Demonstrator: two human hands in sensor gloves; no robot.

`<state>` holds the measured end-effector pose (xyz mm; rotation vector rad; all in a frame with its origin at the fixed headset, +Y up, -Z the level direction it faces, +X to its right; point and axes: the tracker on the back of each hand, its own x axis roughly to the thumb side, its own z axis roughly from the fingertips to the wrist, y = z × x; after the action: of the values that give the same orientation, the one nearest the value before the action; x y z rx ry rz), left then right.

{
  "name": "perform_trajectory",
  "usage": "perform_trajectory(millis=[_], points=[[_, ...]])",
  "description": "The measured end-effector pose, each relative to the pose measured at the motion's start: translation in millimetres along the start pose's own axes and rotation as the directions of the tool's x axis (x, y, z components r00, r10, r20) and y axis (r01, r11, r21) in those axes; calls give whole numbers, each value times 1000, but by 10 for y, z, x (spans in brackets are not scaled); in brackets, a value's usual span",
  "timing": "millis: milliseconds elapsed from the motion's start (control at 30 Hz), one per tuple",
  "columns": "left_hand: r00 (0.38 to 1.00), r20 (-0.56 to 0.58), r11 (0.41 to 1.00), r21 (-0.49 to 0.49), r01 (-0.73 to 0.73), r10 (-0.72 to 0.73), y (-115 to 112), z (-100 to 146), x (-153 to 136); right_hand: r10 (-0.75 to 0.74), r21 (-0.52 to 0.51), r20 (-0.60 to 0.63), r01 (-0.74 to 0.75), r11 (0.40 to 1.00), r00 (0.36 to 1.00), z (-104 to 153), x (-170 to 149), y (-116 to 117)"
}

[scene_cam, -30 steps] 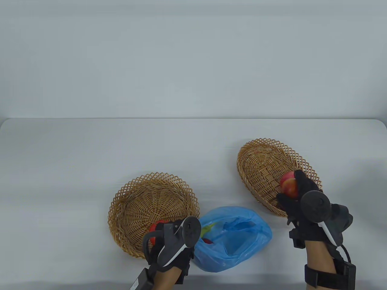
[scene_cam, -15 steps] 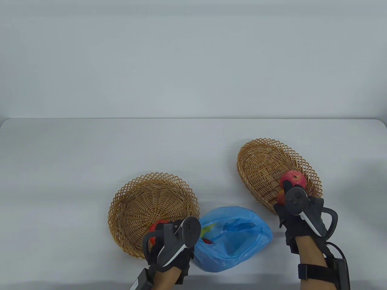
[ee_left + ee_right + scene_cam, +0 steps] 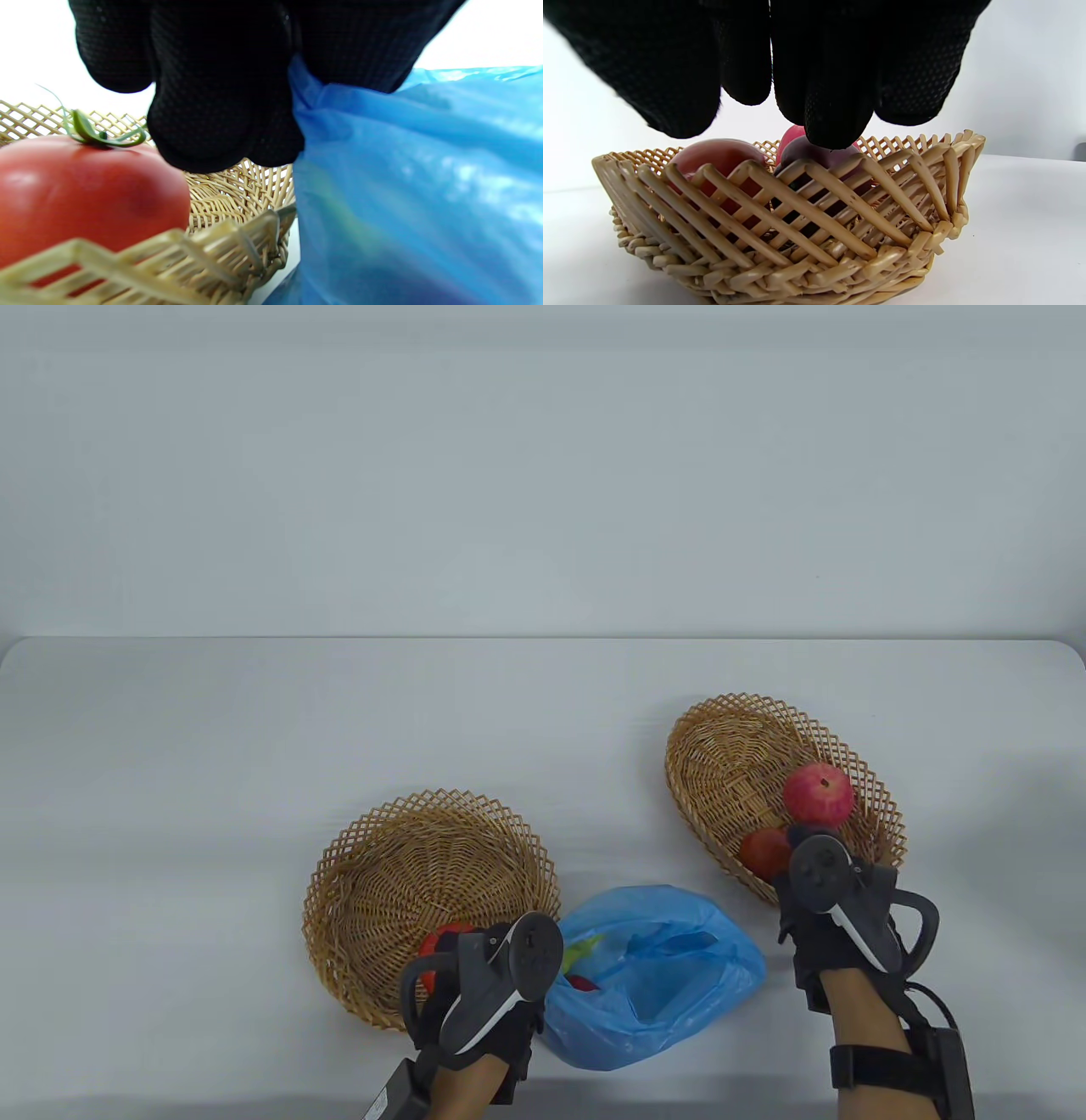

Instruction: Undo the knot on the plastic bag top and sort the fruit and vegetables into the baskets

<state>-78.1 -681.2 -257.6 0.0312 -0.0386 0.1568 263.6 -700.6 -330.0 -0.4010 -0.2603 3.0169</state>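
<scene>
The left hand (image 3: 479, 984) has its fingers (image 3: 220, 106) pinched on the edge of the blue plastic bag (image 3: 657, 976), which lies open on the table (image 3: 212, 772) between the two baskets. Green and red produce shows inside the bag. Just beside those fingers a red tomato (image 3: 85, 190) sits in the left basket (image 3: 428, 899). The right hand (image 3: 836, 912) hangs over the near rim of the right basket (image 3: 730, 763), its fingers (image 3: 835, 84) loosely extended and gripping nothing. Beneath them lie a large red apple (image 3: 817, 793), a smaller red fruit (image 3: 764, 853) and a dark plum (image 3: 818, 156)
</scene>
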Motion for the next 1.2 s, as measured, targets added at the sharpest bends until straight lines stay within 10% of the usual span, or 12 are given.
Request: perform_trajectory(millis=[333,467,867,1200], points=[[1000,6,1000,2,-18,18,7,-1,-2,-139,-232,258,201,952,956,422,405,-724],[1000,8,1000,-4,-26,26,0,-4,-4,-219,-104,534,320,942,817,856,825,-939],[998,4,998,-31,-56,56,-12,-19,-24,105,80,725,-235,969,681,1141,1581,-102],[998,6,998,-33,-59,59,-14,-21,-22,26,162,761,-228,960,648,1222,1613,-89]])
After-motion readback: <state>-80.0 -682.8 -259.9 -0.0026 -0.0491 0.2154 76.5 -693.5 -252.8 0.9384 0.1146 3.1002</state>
